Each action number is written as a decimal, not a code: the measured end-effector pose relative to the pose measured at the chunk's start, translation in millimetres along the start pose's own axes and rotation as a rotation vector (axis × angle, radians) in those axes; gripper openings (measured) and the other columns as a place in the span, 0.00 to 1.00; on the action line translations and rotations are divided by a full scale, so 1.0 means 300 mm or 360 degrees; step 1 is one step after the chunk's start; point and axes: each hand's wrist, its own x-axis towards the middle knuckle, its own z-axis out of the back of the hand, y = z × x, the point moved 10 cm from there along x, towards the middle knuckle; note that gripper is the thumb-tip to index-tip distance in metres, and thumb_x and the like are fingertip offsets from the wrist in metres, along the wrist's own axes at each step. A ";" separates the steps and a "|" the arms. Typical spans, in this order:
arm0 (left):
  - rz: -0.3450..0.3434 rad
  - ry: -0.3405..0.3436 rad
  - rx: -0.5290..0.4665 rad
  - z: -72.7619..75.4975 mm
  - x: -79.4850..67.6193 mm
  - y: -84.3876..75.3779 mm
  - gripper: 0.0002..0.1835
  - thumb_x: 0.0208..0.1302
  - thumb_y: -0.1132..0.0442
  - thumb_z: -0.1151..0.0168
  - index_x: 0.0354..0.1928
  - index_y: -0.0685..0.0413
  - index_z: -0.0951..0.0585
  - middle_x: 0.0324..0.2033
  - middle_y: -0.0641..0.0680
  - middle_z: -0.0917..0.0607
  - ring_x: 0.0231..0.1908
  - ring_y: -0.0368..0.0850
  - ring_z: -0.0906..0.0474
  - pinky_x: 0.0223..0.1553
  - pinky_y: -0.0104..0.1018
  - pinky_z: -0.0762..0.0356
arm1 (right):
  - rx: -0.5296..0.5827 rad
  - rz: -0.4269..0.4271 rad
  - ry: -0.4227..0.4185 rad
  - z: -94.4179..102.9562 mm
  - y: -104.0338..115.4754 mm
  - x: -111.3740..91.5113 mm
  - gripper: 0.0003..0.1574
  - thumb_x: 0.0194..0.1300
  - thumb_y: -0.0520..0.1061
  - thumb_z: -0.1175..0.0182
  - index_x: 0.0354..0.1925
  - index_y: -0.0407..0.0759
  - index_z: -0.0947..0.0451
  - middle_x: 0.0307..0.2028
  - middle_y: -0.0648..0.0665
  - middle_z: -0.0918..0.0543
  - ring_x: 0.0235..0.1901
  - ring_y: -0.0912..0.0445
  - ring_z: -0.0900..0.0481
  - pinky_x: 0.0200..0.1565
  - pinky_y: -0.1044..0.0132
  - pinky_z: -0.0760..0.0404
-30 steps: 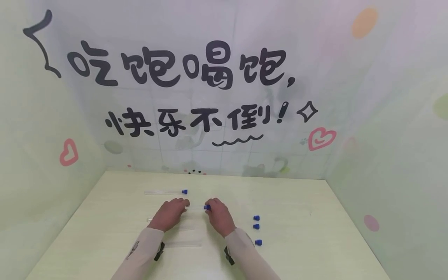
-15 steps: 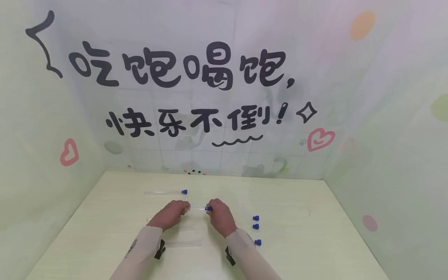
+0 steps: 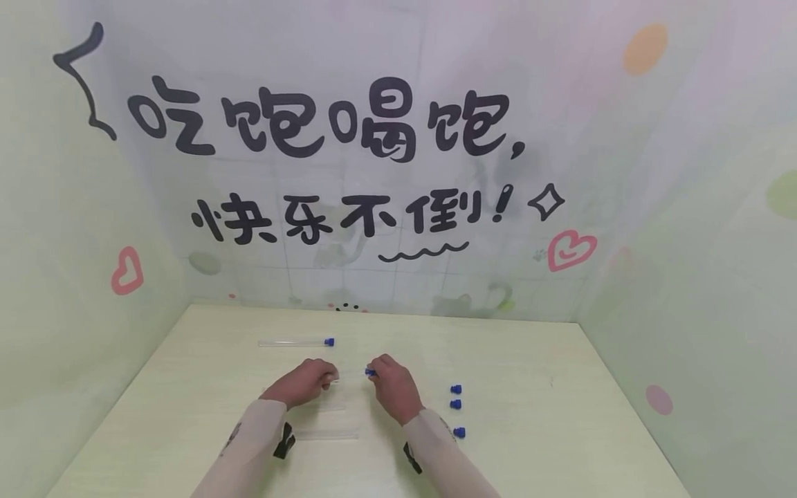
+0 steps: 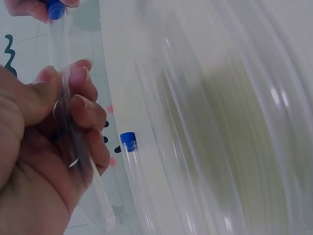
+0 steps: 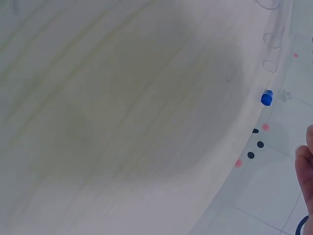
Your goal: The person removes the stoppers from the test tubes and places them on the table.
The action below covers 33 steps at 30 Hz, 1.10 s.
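Note:
My left hand (image 3: pixel 305 382) grips a clear test tube (image 4: pixel 59 41), with the fingers curled round its length and the closed end sticking out below the palm. At the tube's upper end sits a blue cap (image 4: pixel 56 10), its narrow part in the mouth of the tube. The right hand (image 3: pixel 396 393) pinches that cap between thumb and fingers; in the right wrist view only part of a hand (image 5: pixel 305 164) shows at the edge. The tube lies roughly level between both hands, close over the table. Behind them lies another test tube (image 3: pixel 292 343) fitted with a blue stopper.
To the right of the hands lie three loose blue caps, one of them nearest the front (image 3: pixel 459 432). Uncapped tubes (image 3: pixel 326 435) lie on the pale table (image 3: pixel 529 415) beneath and in front of the left forearm. Printed walls (image 3: pixel 398 283) enclose the table's back and sides.
Both hands keep their hold on the tube and cap in nearly the same place. The left hand and wrist have shifted slightly; the loose caps and tubes lie as before.

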 end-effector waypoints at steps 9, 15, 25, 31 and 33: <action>-0.0019 0.0111 -0.0116 -0.017 -0.002 -0.003 0.11 0.69 0.72 0.52 0.31 0.62 0.22 0.20 0.48 0.28 0.25 0.38 0.36 0.33 0.34 0.35 | -0.0080 0.0144 -0.0146 0.028 0.015 -0.008 0.11 0.52 0.35 0.31 0.33 0.44 0.22 0.32 0.51 0.20 0.32 0.63 0.18 0.37 0.78 0.22; 0.0024 0.0051 -0.0100 -0.006 0.006 0.005 0.11 0.68 0.72 0.51 0.39 0.63 0.18 0.25 0.51 0.18 0.31 0.40 0.29 0.43 0.44 0.25 | -0.0071 0.0151 -0.0154 0.043 0.009 -0.005 0.10 0.52 0.34 0.31 0.32 0.44 0.21 0.32 0.51 0.19 0.33 0.63 0.17 0.37 0.78 0.21; 0.0051 -0.0091 0.0019 0.006 0.012 -0.004 0.08 0.63 0.74 0.45 0.42 0.62 0.18 0.35 0.54 0.14 0.39 0.47 0.19 0.46 0.46 0.22 | -0.0043 0.0073 -0.0100 0.034 -0.016 -0.017 0.11 0.53 0.36 0.31 0.36 0.44 0.19 0.34 0.49 0.16 0.34 0.61 0.16 0.38 0.76 0.21; 0.0053 -0.0182 0.0067 0.026 0.020 -0.021 0.06 0.63 0.71 0.42 0.42 0.59 0.23 0.32 0.51 0.17 0.34 0.43 0.21 0.39 0.42 0.22 | -0.0038 0.0002 -0.0085 0.036 -0.045 -0.015 0.13 0.53 0.37 0.31 0.39 0.44 0.20 0.34 0.48 0.15 0.32 0.60 0.15 0.35 0.75 0.20; 0.0053 -0.0231 0.0092 0.037 0.023 -0.021 0.06 0.63 0.70 0.41 0.41 0.58 0.24 0.33 0.51 0.18 0.35 0.43 0.22 0.39 0.42 0.23 | -0.0041 -0.0024 -0.0101 0.038 -0.063 -0.013 0.13 0.53 0.38 0.31 0.39 0.44 0.20 0.33 0.48 0.14 0.31 0.60 0.16 0.34 0.74 0.20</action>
